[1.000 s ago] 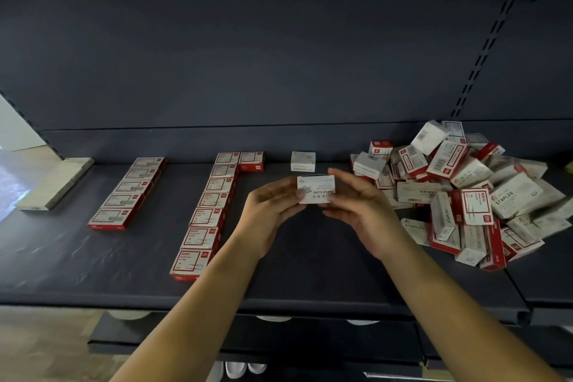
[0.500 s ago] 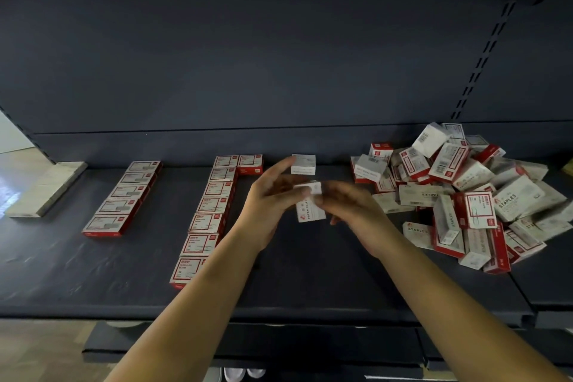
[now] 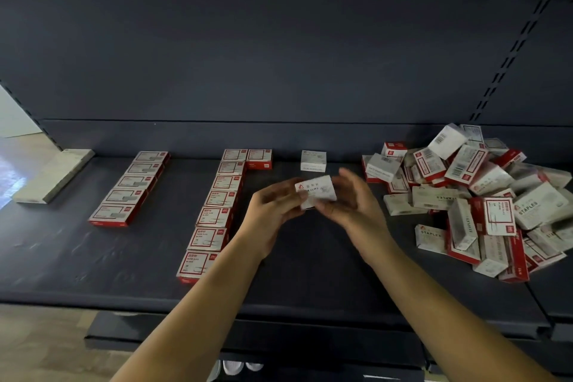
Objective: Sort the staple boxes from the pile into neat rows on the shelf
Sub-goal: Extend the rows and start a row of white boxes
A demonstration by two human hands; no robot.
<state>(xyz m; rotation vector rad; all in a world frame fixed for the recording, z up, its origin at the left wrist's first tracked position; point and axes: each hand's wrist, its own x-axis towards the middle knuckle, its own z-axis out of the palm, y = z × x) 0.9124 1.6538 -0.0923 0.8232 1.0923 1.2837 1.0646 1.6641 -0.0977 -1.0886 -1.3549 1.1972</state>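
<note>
A small white box marked with red print is held above the middle of the dark shelf. My left hand grips its left end and my right hand cups its right side; both are blurred. A single white box stands at the back just behind them. To the left run two rows of red-and-white boxes: a short row and a longer row with an extra box at its far end. The loose pile lies at the right.
A pale flat block lies at the shelf's far left end. A slotted upright runs up the back panel at the right. A lower shelf edge juts out below, and white shoes show on the floor.
The box was turned between my hands, from face-on to on edge to tilted with its printed face up. Both hands stayed over the shelf's middle and drifted slightly back.
</note>
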